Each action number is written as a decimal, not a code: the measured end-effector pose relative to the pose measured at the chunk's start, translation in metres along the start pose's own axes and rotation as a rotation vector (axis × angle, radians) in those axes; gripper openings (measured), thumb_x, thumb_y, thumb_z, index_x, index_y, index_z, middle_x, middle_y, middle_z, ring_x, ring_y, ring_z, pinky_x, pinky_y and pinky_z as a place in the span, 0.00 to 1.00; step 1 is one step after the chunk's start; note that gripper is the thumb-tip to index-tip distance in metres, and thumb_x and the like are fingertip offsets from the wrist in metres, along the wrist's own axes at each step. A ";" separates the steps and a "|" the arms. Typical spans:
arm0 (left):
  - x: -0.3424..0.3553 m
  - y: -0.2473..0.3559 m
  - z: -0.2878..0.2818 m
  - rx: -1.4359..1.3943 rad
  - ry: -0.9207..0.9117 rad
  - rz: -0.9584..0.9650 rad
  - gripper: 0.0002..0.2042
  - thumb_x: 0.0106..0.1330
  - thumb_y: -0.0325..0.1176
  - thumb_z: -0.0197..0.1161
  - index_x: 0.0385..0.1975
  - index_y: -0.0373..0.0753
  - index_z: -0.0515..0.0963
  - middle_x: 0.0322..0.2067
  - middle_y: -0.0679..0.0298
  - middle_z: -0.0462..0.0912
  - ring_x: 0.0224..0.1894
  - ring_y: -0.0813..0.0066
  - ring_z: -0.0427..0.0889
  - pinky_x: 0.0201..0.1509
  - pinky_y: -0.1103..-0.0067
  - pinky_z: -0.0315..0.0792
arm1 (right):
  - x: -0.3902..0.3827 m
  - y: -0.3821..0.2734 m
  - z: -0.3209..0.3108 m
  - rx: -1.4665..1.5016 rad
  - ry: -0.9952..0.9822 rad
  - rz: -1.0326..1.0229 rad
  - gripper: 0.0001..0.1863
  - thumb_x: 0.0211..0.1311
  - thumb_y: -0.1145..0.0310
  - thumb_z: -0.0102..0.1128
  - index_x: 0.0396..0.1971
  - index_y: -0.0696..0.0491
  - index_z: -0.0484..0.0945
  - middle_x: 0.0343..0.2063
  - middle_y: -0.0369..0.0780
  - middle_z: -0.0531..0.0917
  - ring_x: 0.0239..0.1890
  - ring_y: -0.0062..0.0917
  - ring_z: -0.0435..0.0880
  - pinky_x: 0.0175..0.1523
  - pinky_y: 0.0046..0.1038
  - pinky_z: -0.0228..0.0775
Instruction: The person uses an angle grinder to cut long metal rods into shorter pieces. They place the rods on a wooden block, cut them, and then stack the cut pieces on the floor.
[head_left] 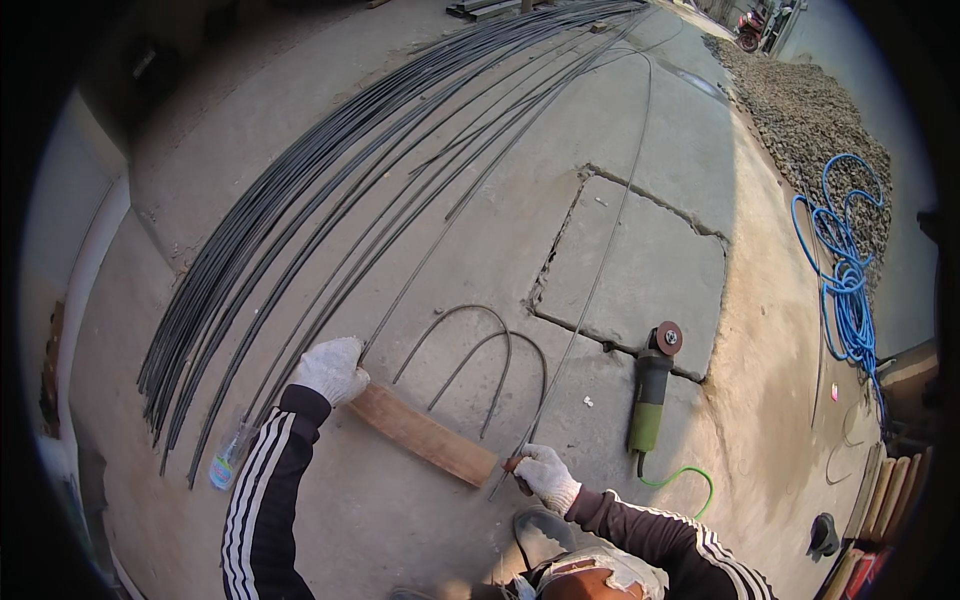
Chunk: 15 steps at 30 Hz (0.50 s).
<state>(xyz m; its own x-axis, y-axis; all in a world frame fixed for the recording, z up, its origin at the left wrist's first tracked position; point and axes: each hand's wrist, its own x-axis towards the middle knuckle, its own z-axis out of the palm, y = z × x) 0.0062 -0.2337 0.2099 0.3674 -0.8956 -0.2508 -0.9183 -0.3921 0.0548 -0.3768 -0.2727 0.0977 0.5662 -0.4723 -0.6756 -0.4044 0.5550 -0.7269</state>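
Observation:
My left hand, in a white knit glove, is closed around the near end of a thin steel rod, right at the left end of a flat brown board. Past the board's other end, my gloved right hand is closed on a small reddish-brown and dark piece, whose kind I cannot make out. Another long thin rod runs down beside that hand. Two U-shaped bent rods lie beyond the board. To the right rests a green and black angle grinder with a reddish disc.
A long bundle of steel rods curves along the left. Near its end lies a clear plastic bottle. A green cord trails from the grinder. Blue hose lies coiled at the right, by a gravel heap. Cracks frame a concrete slab.

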 end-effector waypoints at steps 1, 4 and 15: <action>-0.020 -0.012 -0.006 0.011 -0.032 -0.030 0.11 0.58 0.36 0.65 0.36 0.38 0.81 0.38 0.49 0.87 0.44 0.46 0.87 0.50 0.58 0.81 | -0.005 0.006 0.019 0.077 -0.084 -0.003 0.15 0.68 0.61 0.67 0.27 0.55 0.79 0.18 0.31 0.76 0.19 0.15 0.72 0.24 0.25 0.63; -0.086 -0.048 -0.013 0.049 -0.052 -0.060 0.10 0.59 0.35 0.64 0.36 0.38 0.82 0.39 0.49 0.87 0.44 0.47 0.87 0.49 0.58 0.80 | -0.011 0.027 0.079 0.008 -0.331 0.115 0.18 0.69 0.54 0.67 0.27 0.54 0.79 0.16 0.32 0.75 0.18 0.17 0.72 0.23 0.25 0.62; -0.282 -0.164 0.105 -0.013 0.152 -0.164 0.05 0.55 0.30 0.65 0.30 0.41 0.78 0.33 0.55 0.83 0.38 0.51 0.85 0.41 0.60 0.78 | -0.034 0.087 0.256 -0.316 -0.906 0.219 0.29 0.72 0.41 0.61 0.52 0.54 0.80 0.27 0.34 0.78 0.22 0.19 0.76 0.30 0.26 0.73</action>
<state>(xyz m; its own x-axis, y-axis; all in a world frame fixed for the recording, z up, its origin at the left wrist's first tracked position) 0.0376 0.1053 0.1704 0.5307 -0.8405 -0.1088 -0.8427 -0.5370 0.0381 -0.2468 -0.0333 0.0890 0.7388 0.3960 -0.5452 -0.6649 0.2966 -0.6856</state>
